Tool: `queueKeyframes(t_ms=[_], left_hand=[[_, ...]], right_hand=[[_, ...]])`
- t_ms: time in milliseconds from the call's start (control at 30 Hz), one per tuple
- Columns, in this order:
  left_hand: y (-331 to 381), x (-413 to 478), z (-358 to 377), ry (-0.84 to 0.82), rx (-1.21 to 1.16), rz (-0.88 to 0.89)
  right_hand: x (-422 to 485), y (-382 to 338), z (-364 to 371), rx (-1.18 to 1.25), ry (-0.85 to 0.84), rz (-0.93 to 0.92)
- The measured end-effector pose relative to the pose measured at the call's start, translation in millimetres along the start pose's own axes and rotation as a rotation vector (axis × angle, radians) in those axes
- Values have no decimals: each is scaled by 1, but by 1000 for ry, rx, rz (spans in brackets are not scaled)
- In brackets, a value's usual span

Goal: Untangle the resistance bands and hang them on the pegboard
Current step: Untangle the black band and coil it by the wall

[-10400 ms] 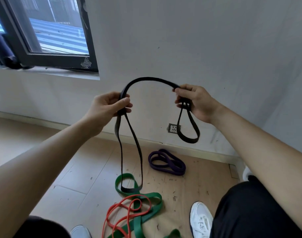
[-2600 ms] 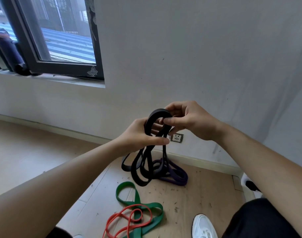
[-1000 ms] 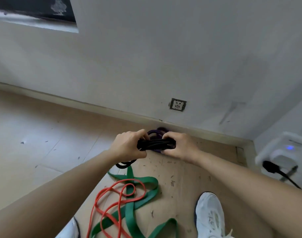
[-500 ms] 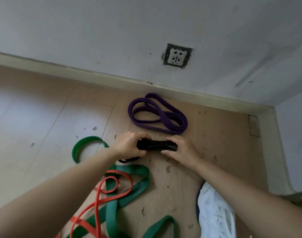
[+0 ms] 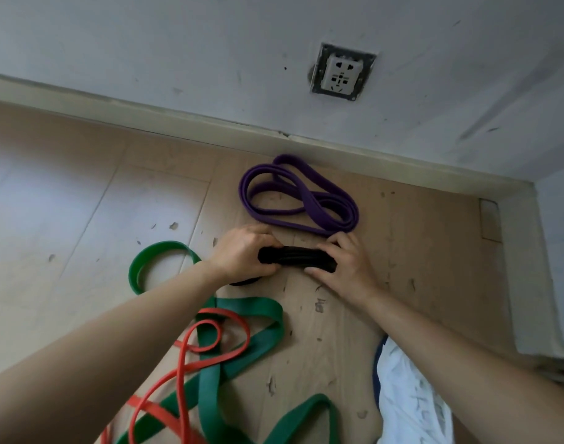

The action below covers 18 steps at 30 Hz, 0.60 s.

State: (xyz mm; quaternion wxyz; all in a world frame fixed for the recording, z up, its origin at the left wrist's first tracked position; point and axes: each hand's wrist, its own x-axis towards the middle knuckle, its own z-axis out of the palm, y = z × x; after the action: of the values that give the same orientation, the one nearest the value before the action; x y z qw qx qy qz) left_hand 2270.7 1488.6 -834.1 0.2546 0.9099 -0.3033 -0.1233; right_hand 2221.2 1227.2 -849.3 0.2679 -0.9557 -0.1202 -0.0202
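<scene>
A black resistance band (image 5: 295,258), folded into a short bundle, lies low over the wooden floor between my hands. My left hand (image 5: 242,251) grips its left end, and a small black loop shows under that wrist. My right hand (image 5: 344,267) grips the right end with fingers curled over it. Just behind lies a coiled purple band (image 5: 301,197) near the skirting board. A wide green band (image 5: 242,347) and a thin red band (image 5: 191,360) lie tangled together on the floor at the lower left. No pegboard is in view.
A wall socket (image 5: 341,73) sits low on the grey wall. The skirting board (image 5: 146,107) runs along the floor's far edge to a corner at the right. My white shoe (image 5: 408,395) is at the bottom right. The floor is speckled with debris.
Both hands have lowered the folded black band from chest height to the floor in front of the purple band. In the last half second they have hardly moved.
</scene>
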Motion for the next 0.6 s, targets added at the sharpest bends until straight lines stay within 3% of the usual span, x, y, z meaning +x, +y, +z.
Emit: queueKeyframes(t_ms=[200,600], left_hand=[[7,14,-13,113,141,-10],[8,-3,-6,65,114,-135]], right_hand=[[9,-4,-5,10,39,99],[4,-14,-14,-192,-200,202]])
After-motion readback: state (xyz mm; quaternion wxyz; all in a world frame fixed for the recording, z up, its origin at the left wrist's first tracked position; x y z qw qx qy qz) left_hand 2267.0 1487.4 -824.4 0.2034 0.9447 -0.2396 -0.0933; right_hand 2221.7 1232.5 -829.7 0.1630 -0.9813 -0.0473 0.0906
